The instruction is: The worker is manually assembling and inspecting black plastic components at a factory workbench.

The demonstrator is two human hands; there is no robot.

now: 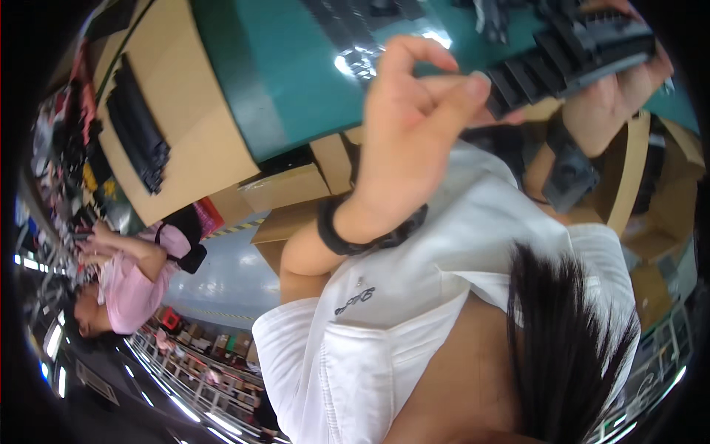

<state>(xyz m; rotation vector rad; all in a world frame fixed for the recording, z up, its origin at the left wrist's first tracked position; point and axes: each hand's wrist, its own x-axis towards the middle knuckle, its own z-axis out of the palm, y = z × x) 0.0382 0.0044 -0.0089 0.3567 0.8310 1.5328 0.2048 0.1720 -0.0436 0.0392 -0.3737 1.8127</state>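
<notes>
A long black plastic part [547, 70] with a row of raised, step-like ribs is held up over the teal table top [274, 66]. My right hand [617, 92] is wrapped round its far right end, its fingers partly hidden behind the part. At the left end, my left hand [414, 118] has its thumb against the part and other fingers reaching below it, while the index finger arches up and away. Slight blur covers the left fingertips. Several black strips [336, 33], some under shiny clear film, lie beyond my left hand. More black pieces [492, 18] rest near the right hand.
At the left, a cardboard sheet [196, 140] carries a bundle of black strips [137, 122]. Cardboard boxes [288, 189] stand below the table edge, with another open box [629, 177] at the right. A person in pink [140, 274] works further left.
</notes>
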